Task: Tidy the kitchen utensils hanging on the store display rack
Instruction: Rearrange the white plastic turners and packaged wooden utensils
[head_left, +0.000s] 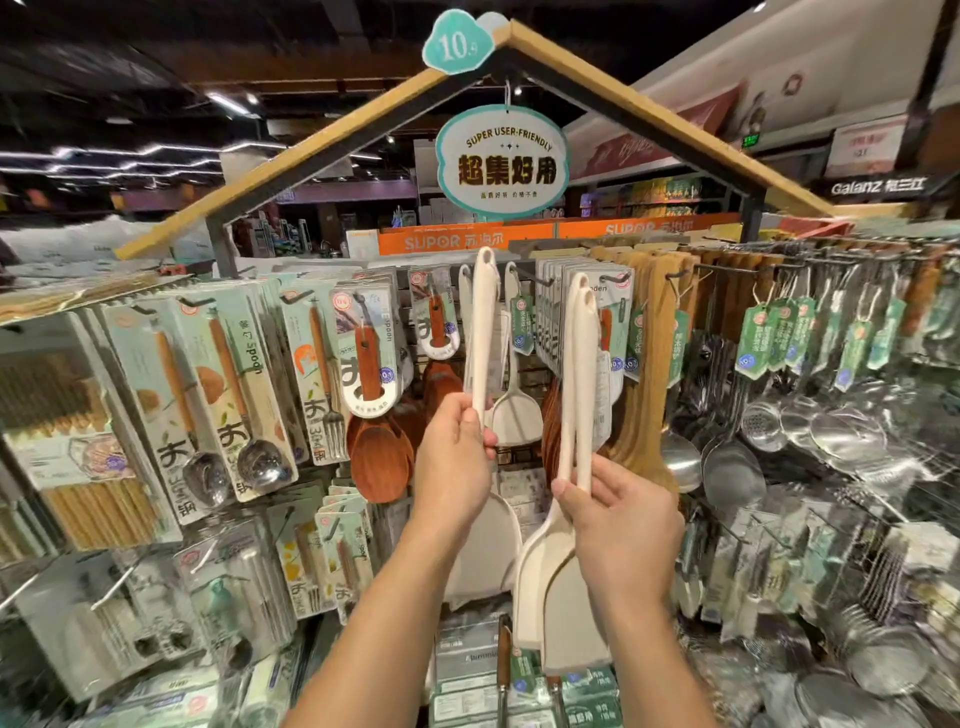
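The left hand (453, 457) curls thumb and fingers round the handle of one cream plastic spatula (484, 332), held upright with its hanging hole near the dark metal hook (535, 278) of the display rack (a second cream spatula (514, 410) hangs just behind). The right hand (618, 519) pinches two more cream spatulas (581, 374) together by their handles, blades down. Carded wooden spoons (374, 358) crowd the left edge; steel ladles and strainers (737, 467) crowd the right, leaving a narrow gap between.
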